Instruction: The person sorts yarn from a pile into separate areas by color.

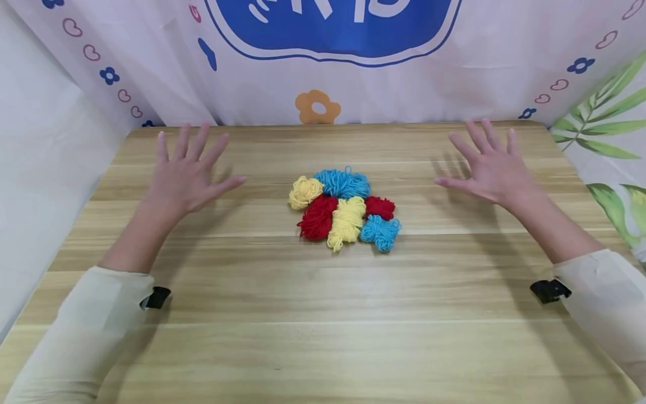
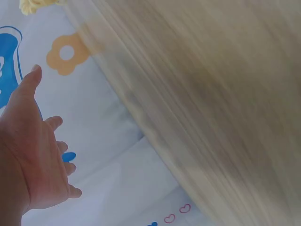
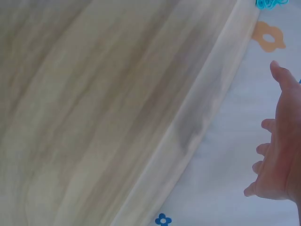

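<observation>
Several small yarn bundles lie close together at the table's middle. At the back is a blue yarn bundle (image 1: 343,183), with a round yellow bundle (image 1: 305,192) to its left. In front sit a dark red bundle (image 1: 318,219), a longer yellow bundle (image 1: 347,221), a smaller red bundle (image 1: 380,207) and a smaller blue bundle (image 1: 381,232). My left hand (image 1: 184,177) is held over the table left of the yarn, fingers spread, holding nothing. On the right, my right hand (image 1: 492,165) hovers likewise, fingers spread and apart from the yarn.
The wood-grain table (image 1: 303,336) ends at the back against a white printed cloth (image 1: 404,90) with an orange flower. A leaf-patterned cloth (image 1: 610,129) hangs at the right. Black clips (image 1: 550,290) show at both sleeve cuffs.
</observation>
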The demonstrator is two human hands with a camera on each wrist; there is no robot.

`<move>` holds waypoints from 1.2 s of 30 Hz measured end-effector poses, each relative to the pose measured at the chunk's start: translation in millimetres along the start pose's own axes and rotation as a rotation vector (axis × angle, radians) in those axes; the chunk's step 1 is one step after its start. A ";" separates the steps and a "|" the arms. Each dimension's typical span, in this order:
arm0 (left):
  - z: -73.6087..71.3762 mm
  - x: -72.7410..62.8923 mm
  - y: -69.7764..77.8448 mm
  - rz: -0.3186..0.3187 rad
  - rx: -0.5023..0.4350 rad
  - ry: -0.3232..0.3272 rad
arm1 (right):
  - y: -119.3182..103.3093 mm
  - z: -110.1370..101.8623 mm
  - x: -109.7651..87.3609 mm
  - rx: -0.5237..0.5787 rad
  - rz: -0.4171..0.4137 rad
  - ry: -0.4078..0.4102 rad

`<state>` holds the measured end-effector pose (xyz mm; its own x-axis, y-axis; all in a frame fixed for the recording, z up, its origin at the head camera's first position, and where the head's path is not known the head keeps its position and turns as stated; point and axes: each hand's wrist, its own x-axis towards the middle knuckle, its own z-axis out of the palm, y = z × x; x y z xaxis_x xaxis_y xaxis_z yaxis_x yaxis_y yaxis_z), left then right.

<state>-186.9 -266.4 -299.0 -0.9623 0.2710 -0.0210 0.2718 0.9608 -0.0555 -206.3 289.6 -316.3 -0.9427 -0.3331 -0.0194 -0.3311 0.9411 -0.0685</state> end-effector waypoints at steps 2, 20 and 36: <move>-0.1 0.6 3.6 0.009 0.000 0.003 | -3.5 0.5 -0.2 -0.005 -0.018 0.014; 3.6 1.7 32.9 0.104 -0.031 0.029 | -45.9 6.0 -3.3 0.005 -0.163 0.059; 3.8 6.7 58.4 0.236 -0.105 0.014 | -71.8 9.1 -9.9 0.053 -0.347 0.155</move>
<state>-177.4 -208.7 -306.2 -0.8725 0.4886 -0.0070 0.4875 0.8715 0.0536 -172.7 224.8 -320.3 -0.7710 -0.6152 0.1646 -0.6332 0.7680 -0.0957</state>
